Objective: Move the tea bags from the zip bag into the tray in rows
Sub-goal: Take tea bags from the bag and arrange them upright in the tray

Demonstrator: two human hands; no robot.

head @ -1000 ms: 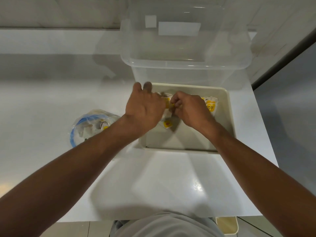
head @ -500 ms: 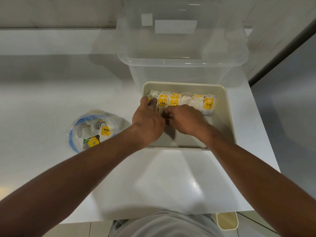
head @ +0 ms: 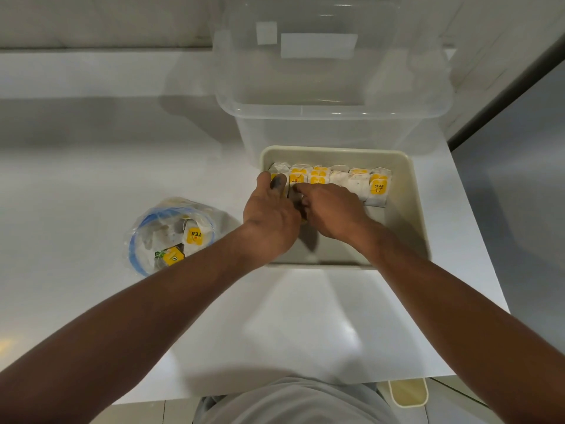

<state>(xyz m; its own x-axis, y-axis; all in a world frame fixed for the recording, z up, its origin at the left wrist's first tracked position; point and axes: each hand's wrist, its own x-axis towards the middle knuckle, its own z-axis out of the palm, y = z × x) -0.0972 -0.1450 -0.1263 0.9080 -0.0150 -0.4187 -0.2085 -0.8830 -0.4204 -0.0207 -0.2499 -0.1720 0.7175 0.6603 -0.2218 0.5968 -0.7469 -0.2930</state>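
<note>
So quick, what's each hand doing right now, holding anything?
Left hand: open, straight fingers pressing the tea bags at the row's left end.
Right hand: fingers curled against the row; whether it grips a bag cannot be told.

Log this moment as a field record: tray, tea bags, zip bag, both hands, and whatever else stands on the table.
tray: cream tray on the white table, directly in front of a clear bin
row: one row of tea bags along the tray's far wall
zip bag: zip bag left of the tray, with loose tea bags inside
left hand: left hand, fingers straight, touching the row's left end
right hand: right hand, fingers curled at the row; any grip hidden
task: unfinished
</note>
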